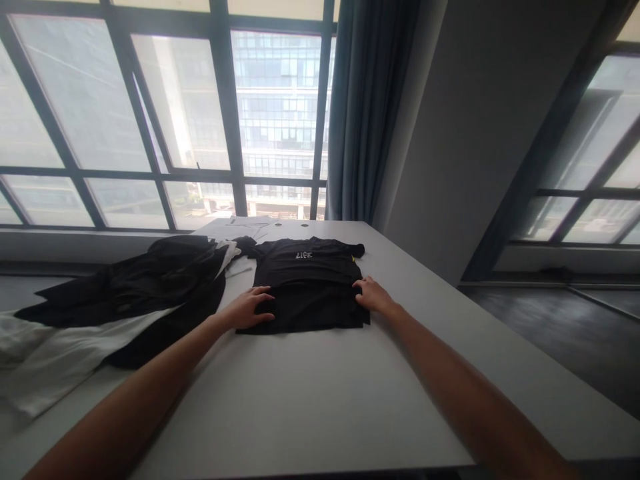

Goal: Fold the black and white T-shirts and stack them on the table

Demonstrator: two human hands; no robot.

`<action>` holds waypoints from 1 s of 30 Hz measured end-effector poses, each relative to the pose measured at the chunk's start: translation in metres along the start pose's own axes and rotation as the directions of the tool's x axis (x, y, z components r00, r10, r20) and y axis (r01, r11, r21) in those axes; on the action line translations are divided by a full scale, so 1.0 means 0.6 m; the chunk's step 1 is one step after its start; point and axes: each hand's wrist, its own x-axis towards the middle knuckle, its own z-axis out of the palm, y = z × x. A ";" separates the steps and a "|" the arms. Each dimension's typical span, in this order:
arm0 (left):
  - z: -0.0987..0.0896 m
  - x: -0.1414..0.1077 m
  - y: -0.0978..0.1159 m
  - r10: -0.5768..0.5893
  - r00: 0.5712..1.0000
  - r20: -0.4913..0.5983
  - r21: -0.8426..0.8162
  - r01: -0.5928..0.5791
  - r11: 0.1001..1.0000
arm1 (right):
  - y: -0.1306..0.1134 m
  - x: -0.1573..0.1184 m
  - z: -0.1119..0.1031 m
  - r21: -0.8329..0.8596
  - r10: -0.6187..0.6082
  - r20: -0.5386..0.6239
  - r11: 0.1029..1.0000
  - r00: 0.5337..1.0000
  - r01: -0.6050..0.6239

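Note:
A black T-shirt (310, 300) with white lettering near its far end lies spread on the white table (320, 400), with some wrinkles across its middle. My left hand (251, 308) rests on its left edge, fingers apart and pointing inward. On the opposite edge, my right hand (371, 295) touches the fabric with its fingers bent and spread. A small yellow spot shows by the shirt's right sleeve. Neither hand has lifted cloth in it.
A heap of black clothes (145, 277) mixed with white cloth (85, 353) covers the table's left side. White papers (240, 228) lie at the far end, near two round holes. Windows and a blue-grey curtain (367, 113) stand beyond; the table's right edge slants toward me.

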 end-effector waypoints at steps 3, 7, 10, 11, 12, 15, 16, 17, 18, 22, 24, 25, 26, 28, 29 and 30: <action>-0.023 -0.026 -0.002 0.047 0.984 0.171 -0.107 -0.029 0.994 | 0.007 -0.018 -0.007 -0.013 0.078 -0.034 0.997 0.996 -0.079; -0.043 -0.039 0.001 0.091 0.969 0.229 -0.179 -0.050 0.983 | 0.025 -0.026 -0.014 0.047 0.132 -0.034 0.990 0.991 -0.131; -0.046 -0.036 0.012 0.104 0.985 0.137 -0.168 -0.081 0.982 | 0.044 -0.023 -0.017 0.097 0.175 -0.042 0.981 0.984 -0.171; -0.046 -0.035 0.016 0.102 0.989 0.106 -0.160 -0.084 0.984 | 0.050 -0.021 -0.018 0.109 0.188 -0.043 0.977 0.981 -0.183; -0.046 -0.034 0.019 0.093 0.992 0.083 -0.158 -0.079 0.984 | 0.055 -0.020 -0.019 0.120 0.195 -0.044 0.975 0.980 -0.189; -0.046 -0.033 0.023 0.039 0.997 0.066 -0.203 -0.024 0.979 | 0.065 -0.017 -0.025 0.167 0.183 -0.006 0.969 0.983 -0.180; -0.047 -0.033 0.023 0.023 0.998 0.065 -0.228 -0.007 0.974 | 0.066 -0.017 -0.027 0.187 0.175 0.033 0.966 0.984 -0.179; -0.048 -0.034 0.024 0.013 0.998 0.061 -0.250 0.002 0.968 | 0.067 -0.018 -0.030 0.204 0.165 0.083 0.962 0.983 -0.179; -0.050 -0.034 0.024 0.009 0.999 0.052 -0.266 0.005 0.964 | 0.066 -0.018 -0.032 0.217 0.155 0.134 0.959 0.979 -0.181; -0.057 -0.035 0.030 0.006 1.000 0.024 -0.324 0.002 0.946 | 0.055 -0.024 -0.043 0.325 0.169 0.208 0.917 0.963 -0.231; -0.061 -0.035 0.033 0.009 1.000 0.016 -0.358 -0.003 0.934 | 0.049 -0.029 -0.049 0.497 0.206 0.216 0.818 0.954 -0.289; -0.063 -0.035 0.034 0.012 1.000 0.014 -0.371 -0.006 0.929 | 0.046 -0.032 -0.052 0.586 0.214 0.234 0.747 0.948 -0.313; -0.064 -0.036 0.034 0.016 1.000 0.018 -0.380 -0.008 0.925 | 0.045 -0.035 -0.056 0.657 0.212 0.256 0.677 0.943 -0.331; -0.064 -0.037 0.034 0.026 0.998 0.051 -0.387 -0.004 0.922 | 0.047 -0.040 -0.063 0.736 0.193 0.282 0.585 0.940 -0.340; -0.064 -0.037 0.034 0.031 0.997 0.077 -0.384 0.001 0.923 | 0.050 -0.042 -0.067 0.752 0.185 0.285 0.566 0.941 -0.339; -0.063 -0.038 0.034 0.036 0.994 0.105 -0.378 0.007 0.926 | 0.055 -0.043 -0.070 0.758 0.179 0.289 0.557 0.940 -0.339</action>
